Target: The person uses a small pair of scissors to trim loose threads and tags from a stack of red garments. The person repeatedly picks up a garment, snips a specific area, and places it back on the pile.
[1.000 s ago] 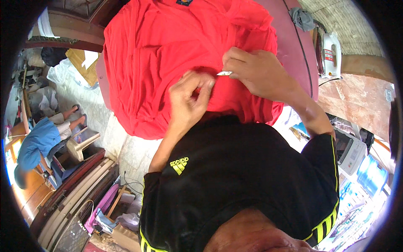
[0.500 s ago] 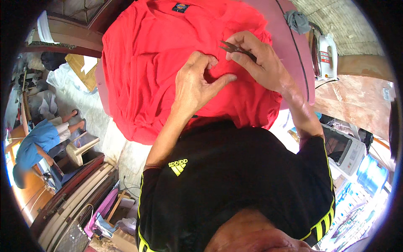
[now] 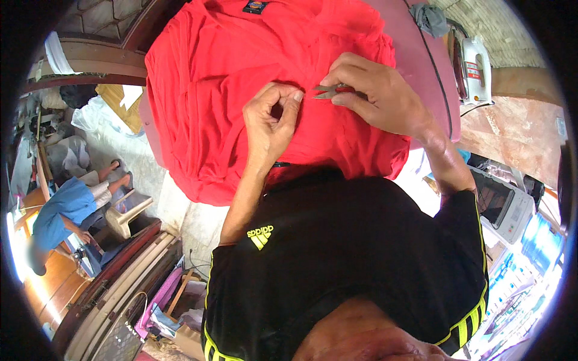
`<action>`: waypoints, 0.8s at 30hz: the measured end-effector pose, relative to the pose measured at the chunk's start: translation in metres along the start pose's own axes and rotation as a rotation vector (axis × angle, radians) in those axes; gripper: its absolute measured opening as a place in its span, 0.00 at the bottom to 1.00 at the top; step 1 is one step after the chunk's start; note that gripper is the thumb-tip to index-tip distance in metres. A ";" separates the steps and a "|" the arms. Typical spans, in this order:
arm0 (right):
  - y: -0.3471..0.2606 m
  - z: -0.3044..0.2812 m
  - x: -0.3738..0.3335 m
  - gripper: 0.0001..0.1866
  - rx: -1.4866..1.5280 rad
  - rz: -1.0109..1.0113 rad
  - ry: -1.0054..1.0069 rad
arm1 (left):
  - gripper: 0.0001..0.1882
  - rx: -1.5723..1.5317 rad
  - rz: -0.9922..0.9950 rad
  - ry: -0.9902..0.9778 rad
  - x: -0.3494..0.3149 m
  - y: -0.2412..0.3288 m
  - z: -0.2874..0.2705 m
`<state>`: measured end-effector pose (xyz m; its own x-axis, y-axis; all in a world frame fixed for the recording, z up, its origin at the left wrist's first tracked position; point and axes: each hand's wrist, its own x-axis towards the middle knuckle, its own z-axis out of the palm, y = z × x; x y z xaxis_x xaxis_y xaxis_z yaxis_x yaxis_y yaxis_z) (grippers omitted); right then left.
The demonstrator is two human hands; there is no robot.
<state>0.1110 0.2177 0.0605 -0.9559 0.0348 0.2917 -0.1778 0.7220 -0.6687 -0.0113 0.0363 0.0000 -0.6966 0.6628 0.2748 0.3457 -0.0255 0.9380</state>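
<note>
A red shirt (image 3: 217, 66) lies bunched and creased in front of me, with a dark label (image 3: 255, 6) at its far edge. Over its middle, my left hand (image 3: 270, 117) is closed, thumb and forefinger pressed together. Whatever lies in that pinch, if anything, is too small to make out. Just to the right, my right hand (image 3: 382, 96) is wrapped round a small pair of thread snips (image 3: 327, 92). Their parted blades point left toward the left fingertips, a short gap away. The rest of the snips is hidden in my palm.
The shirt rests on a dusky pink padded board (image 3: 430, 78) with a dark cord across it. A white iron (image 3: 477, 71) stands at its right. On the left, a person in a blue top (image 3: 69, 204) is near a beige stool (image 3: 129, 213). A white printer-like machine (image 3: 506, 207) sits at right.
My left thumb and forefinger have come together from a wide gap. My right hand has turned and lowered a little, bringing the snips' blades level with the left fingertips.
</note>
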 end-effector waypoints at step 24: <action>-0.002 -0.029 0.000 0.10 0.133 0.196 -0.138 | 0.02 -0.325 -0.049 0.072 -0.015 0.000 -0.023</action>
<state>0.1182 0.2362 0.0821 -0.9963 0.0641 0.0577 -0.0063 0.6134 -0.7897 -0.0155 0.0096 0.0004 -0.7540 0.6151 0.2305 0.0995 -0.2399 0.9657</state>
